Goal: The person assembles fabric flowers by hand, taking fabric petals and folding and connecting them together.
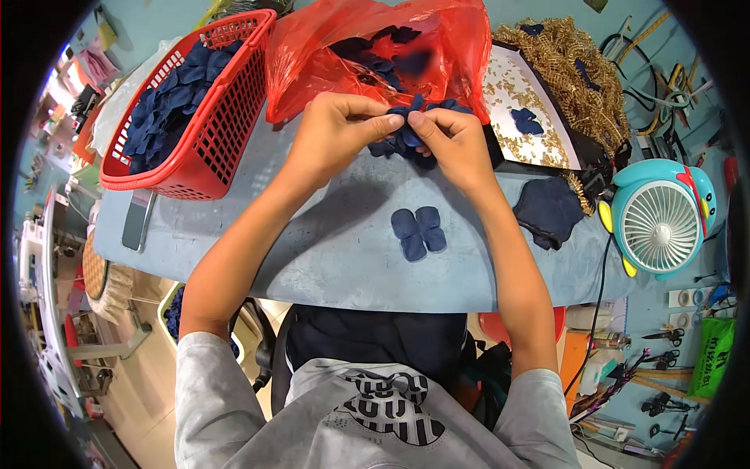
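Near the far side of the table, my left hand [337, 131] and my right hand [456, 144] meet fingertip to fingertip. Both pinch a dark blue fabric flower [410, 134], whose petals show between and below the fingers. More dark blue petals lie right behind and under it, so its exact outline is hidden. Closer to me, a flat fabric flower shape [419, 233] with several rounded petals lies alone on the table [336, 266]. Just beyond my hands, a red plastic bag [305, 59] is spread open with dark blue pieces inside.
A red basket [226, 144] full of blue petals stands left, beside a phone [138, 221]. On the right are a white-lined tray [509, 76] of small gold pieces, gold trim [566, 55], a dark cloth bundle [547, 209] and a corded penguin fan [662, 219].
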A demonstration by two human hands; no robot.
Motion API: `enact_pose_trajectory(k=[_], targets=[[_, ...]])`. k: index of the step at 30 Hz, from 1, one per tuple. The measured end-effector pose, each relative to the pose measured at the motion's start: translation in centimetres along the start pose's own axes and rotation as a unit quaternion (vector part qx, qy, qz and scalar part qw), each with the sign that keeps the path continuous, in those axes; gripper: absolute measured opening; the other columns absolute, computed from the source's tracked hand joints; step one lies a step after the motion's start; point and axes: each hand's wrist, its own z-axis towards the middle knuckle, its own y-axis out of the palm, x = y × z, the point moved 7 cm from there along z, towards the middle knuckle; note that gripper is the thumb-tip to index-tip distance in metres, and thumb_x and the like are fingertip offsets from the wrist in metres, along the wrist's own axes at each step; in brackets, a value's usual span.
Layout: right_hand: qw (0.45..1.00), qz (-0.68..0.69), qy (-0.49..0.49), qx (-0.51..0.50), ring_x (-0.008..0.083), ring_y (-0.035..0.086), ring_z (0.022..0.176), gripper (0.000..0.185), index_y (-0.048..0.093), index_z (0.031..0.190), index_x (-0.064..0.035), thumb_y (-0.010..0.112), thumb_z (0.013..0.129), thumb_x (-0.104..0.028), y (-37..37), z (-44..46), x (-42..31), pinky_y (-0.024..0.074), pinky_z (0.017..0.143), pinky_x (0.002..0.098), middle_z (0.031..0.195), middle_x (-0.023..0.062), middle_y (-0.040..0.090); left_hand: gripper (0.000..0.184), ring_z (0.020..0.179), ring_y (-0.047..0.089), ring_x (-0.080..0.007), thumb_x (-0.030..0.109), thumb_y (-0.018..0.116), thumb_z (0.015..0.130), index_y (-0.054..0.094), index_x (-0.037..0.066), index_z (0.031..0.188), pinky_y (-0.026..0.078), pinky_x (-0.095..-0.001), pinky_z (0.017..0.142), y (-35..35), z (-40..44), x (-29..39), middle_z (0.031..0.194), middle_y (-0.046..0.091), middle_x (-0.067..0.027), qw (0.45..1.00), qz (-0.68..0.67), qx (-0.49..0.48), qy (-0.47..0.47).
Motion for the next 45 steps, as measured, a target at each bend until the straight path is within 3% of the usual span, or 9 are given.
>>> enact_pose_trajectory(k=[13,18,25,29,33,35,36,41,45], targets=[[0.967,0.208,0.085,-0.124,0.0103,0.056,0.062,0.021,0.061,0.088,0.0031,0.058,0.084,-0.018,0.7,-0.5,-0.9,0.0465,0.055,0.0225,0.076,0.0064,0.061,0.014,0.067,0.056,-0.0075,0.014,0.064,0.080,0.060,0.001,0.078,0.045,-0.0208,0.064,1.2,-0.1,1.0,0.073,0.060,-0.0024,0.979,-0.138,-0.140,-0.050],[0.971,0.183,0.111,-0.107,0.0140,0.061,0.070,0.018,0.058,0.093,0.0069,0.057,0.080,-0.005,0.3,-0.7,-0.7,0.0532,0.063,0.0261,0.080,0.0102,0.062,0.015,0.066,0.056,-0.0096,0.013,0.062,0.080,0.059,-0.002,0.083,0.045,-0.0236,0.062,0.4,-0.3,2.7,0.072,0.060,-0.0053,0.990,0.093,-0.052,0.095],[0.981,0.133,0.118,-0.076,0.0128,0.061,0.069,0.013,0.058,0.089,0.0063,0.058,0.078,0.001,0.5,-0.4,0.4,0.0523,0.061,0.0234,0.076,0.0079,0.061,0.013,0.057,0.056,-0.0209,0.013,0.061,0.078,0.060,0.000,0.083,0.044,-0.0306,0.057,-3.2,-2.9,9.0,0.070,0.059,-0.0122,0.883,0.287,0.205,0.310],[0.974,0.180,0.128,-0.040,0.0114,0.060,0.066,0.010,0.058,0.085,0.0044,0.058,0.081,-0.005,-0.2,-0.2,0.6,0.0509,0.060,0.0225,0.074,0.0066,0.060,0.022,0.061,0.053,-0.0084,0.022,0.064,0.079,0.062,0.000,0.080,0.043,-0.0248,0.058,-14.7,-5.0,13.0,0.068,0.062,-0.0068,0.819,0.278,0.450,0.223],[0.971,0.212,0.109,-0.021,0.0095,0.058,0.063,0.013,0.058,0.082,0.0024,0.057,0.084,-0.011,0.2,-0.2,0.0,0.0485,0.058,0.0220,0.071,0.0045,0.058,0.045,0.071,0.061,-0.0198,0.043,0.061,0.077,0.061,0.002,0.096,0.046,-0.0304,0.068,-23.0,-1.5,9.6,0.079,0.063,-0.0135,0.818,0.467,0.337,-0.013],[0.978,0.185,0.097,-0.018,0.0085,0.057,0.061,0.013,0.059,0.081,0.0014,0.057,0.084,-0.011,0.3,-0.2,0.2,0.0472,0.057,0.0213,0.070,0.0036,0.058,0.053,0.089,0.058,-0.0310,0.045,0.061,0.076,0.054,0.004,0.109,0.046,-0.0397,0.075,-22.4,-1.5,9.0,0.100,0.059,-0.0186,0.621,0.704,0.345,0.007],[0.980,0.175,0.092,-0.019,0.0066,0.054,0.059,0.014,0.058,0.080,0.0000,0.057,0.084,-0.013,0.5,-0.3,0.0,0.0444,0.055,0.0198,0.068,0.0020,0.057,0.054,0.097,0.052,-0.0385,0.040,0.062,0.075,0.051,0.005,0.114,0.044,-0.0449,0.079,-20.1,-2.3,10.4,0.111,0.052,-0.0211,0.606,0.707,0.363,0.030],[0.985,0.153,0.078,-0.022,0.0049,0.048,0.056,0.019,0.055,0.073,-0.0042,0.057,0.086,-0.018,0.8,-0.5,-0.7,0.0395,0.052,0.0194,0.065,-0.0014,0.052,0.016,0.078,0.058,-0.0268,0.014,0.066,0.072,0.061,0.002,0.081,0.045,-0.0352,0.072,-5.9,-3.1,12.7,0.080,0.061,-0.0112,0.789,0.442,0.220,0.366],[0.983,0.171,0.067,-0.025,0.0034,0.046,0.050,0.024,0.055,0.069,-0.0041,0.061,0.083,-0.022,0.6,-0.5,-1.4,0.0368,0.046,0.0179,0.058,-0.0021,0.050,0.018,0.071,0.060,-0.0222,0.010,0.070,0.068,0.062,0.002,0.082,0.048,-0.0292,0.063,-0.1,-2.1,7.8,0.077,0.062,-0.0109,0.918,0.250,0.058,0.301]])
